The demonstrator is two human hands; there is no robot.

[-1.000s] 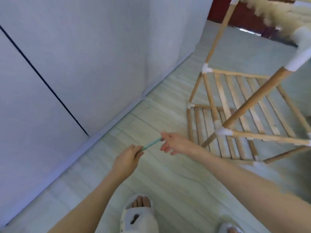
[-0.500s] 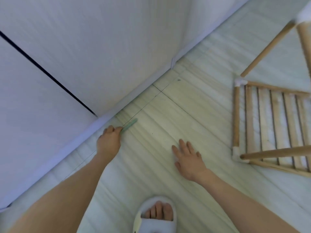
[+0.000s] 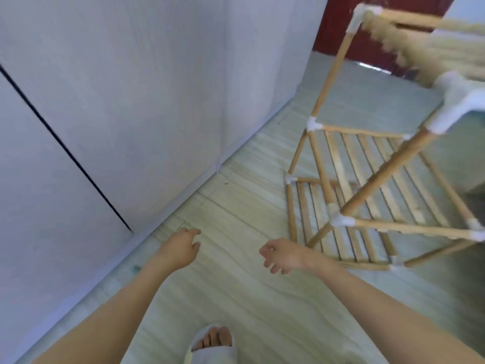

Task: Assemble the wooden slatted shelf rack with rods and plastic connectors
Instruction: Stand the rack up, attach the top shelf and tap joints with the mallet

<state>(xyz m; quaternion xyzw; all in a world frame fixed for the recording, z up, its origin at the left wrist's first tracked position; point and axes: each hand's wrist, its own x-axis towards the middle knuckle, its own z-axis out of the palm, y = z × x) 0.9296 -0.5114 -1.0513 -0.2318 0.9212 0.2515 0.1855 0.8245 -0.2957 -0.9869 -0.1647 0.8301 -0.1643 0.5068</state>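
At the bottom edge of the view a foot in a white open-toed slipper (image 3: 211,349) stands on the pale, wood-grain floor (image 3: 236,298). Both bare forearms reach forward from the lower corners. The left hand (image 3: 181,248) is held above the floor close to the white wall (image 3: 131,101), its fingers (image 3: 193,232) loosely extended and released, holding nothing. Just beside the left forearm, on the floor by the skirting, lies a small teal object (image 3: 135,269), mostly hidden and too blurred to identify. The right hand (image 3: 282,254) hangs near the left one but apart from it, palm turned partly up, its fingers (image 3: 266,261) loosely curled and relaxed around nothing.

Beyond the right hand, to its right, stands the wooden slatted shelf rack (image 3: 367,195), not touched by either hand. Its lowest slatted shelf (image 3: 315,219) sits nearest the floor, with a middle slatted shelf (image 3: 380,174) above it. Round wooden rods (image 3: 380,174) run as uprights between the tiers and are joined at the corners by white plastic connectors (image 3: 338,220). A large white connector (image 3: 456,106) at the top right corner is nearest the camera and blurred, as is the top tier (image 3: 420,38) beside it. Farther off, behind the rack, a dark red panel (image 3: 341,27) meets the floor. A thin black line (image 3: 65,151) runs diagonally across the wall.
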